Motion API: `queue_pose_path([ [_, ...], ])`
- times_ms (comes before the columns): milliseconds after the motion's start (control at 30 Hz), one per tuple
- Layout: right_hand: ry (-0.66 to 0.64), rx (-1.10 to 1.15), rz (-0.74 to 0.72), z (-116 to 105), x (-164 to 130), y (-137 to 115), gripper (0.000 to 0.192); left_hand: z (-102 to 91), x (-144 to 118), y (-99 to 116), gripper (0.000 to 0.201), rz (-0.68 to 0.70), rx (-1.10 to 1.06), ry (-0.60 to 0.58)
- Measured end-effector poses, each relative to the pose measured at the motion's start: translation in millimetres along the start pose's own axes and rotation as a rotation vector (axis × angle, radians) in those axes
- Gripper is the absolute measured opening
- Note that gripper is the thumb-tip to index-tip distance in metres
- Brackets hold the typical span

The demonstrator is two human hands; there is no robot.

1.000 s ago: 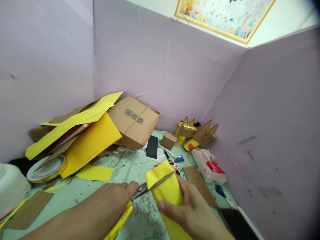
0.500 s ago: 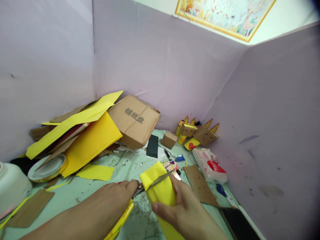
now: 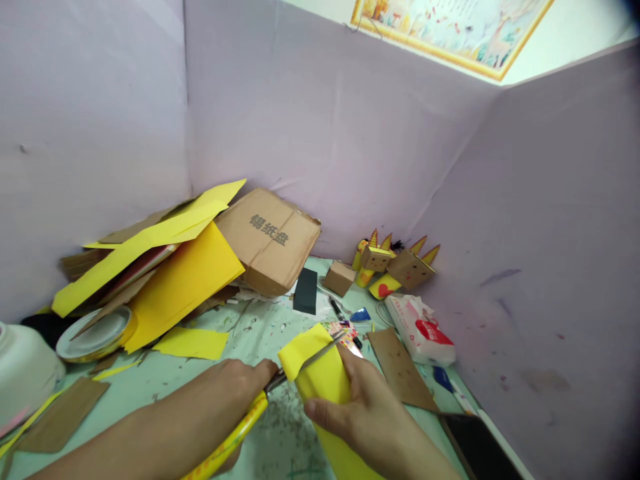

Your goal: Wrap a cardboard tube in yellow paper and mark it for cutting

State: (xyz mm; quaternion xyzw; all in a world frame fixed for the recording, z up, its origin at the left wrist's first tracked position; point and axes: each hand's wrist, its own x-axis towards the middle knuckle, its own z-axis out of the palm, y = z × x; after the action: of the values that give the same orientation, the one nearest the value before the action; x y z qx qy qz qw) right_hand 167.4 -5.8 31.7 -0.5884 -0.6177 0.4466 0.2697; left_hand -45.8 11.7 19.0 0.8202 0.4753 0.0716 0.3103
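My left hand (image 3: 233,387) is closed around a pair of scissors (image 3: 243,427) with yellow handles. Their metal blades lie across the upper part of a strip of yellow paper (image 3: 329,383), and the paper above the blades bends over to the left. My right hand (image 3: 367,410) grips this paper from the right, thumb on the near face and fingers behind it. The strip's lower end runs out of view at the bottom.
Yellow sheets (image 3: 185,287) and cardboard lean in a pile at the left, beside a large carton (image 3: 270,240). Cardboard figures (image 3: 410,269), a small box (image 3: 339,278), a tissue pack (image 3: 420,330) and a phone (image 3: 480,443) lie towards the right. Purple walls surround the table.
The scissor blades have come closer together on the yellow paper. The yellow handle has shifted a little to the left, while my right hand keeps its grip.
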Motion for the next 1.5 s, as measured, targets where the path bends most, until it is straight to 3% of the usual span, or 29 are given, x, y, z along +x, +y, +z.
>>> queue_pose_path([
  [200, -0.014, 0.004, -0.009, 3, 6, 2, 0.036, 2.2, 9, -7, 0.026, 0.013, 0.016, -0.022],
  [333, -0.039, 0.043, -0.017, -1, 7, 3, 0.034, -4.3, 13, -11, 0.022, 0.037, 0.072, 0.024],
  [500, -0.252, 0.338, 0.041, -18, 8, 13, 0.053, -7.6, 14, -25, 0.023, -0.177, 0.339, 0.087],
  [633, -0.338, 0.651, 0.032, -28, 4, 25, 0.063, 1.1, 12, -43, 0.022, -0.203, 0.346, 0.109],
  [800, -0.422, 0.681, 0.044, -37, -2, 37, 0.079, 6.1, 13, -58, 0.027, -0.251, 0.390, 0.178],
  [933, -0.406, 0.653, 0.051, -40, -5, 36, 0.085, 2.5, 16, -49, 0.015, -0.208, 0.281, 0.193],
  [1133, -0.483, 1.027, -0.149, -21, -6, 23, 0.072, -7.1, 11, -18, 0.020, -0.029, -0.073, 0.280],
  [1233, -0.365, 1.079, -0.147, -20, -6, 27, 0.063, -7.7, 11, -12, 0.016, -0.067, -0.018, 0.312],
  [1300, -0.266, 1.114, -0.101, -26, -6, 37, 0.063, -4.1, 11, -12, 0.009, -0.102, 0.153, 0.240],
  [1400, -0.177, 1.201, -0.052, -37, -3, 55, 0.059, 1.9, 8, -11, 0.016, -0.066, 0.372, 0.044],
  [1500, -0.161, 1.303, -0.038, -42, 1, 66, 0.056, -0.8, 5, -6, 0.012, -0.027, 0.393, -0.091],
])
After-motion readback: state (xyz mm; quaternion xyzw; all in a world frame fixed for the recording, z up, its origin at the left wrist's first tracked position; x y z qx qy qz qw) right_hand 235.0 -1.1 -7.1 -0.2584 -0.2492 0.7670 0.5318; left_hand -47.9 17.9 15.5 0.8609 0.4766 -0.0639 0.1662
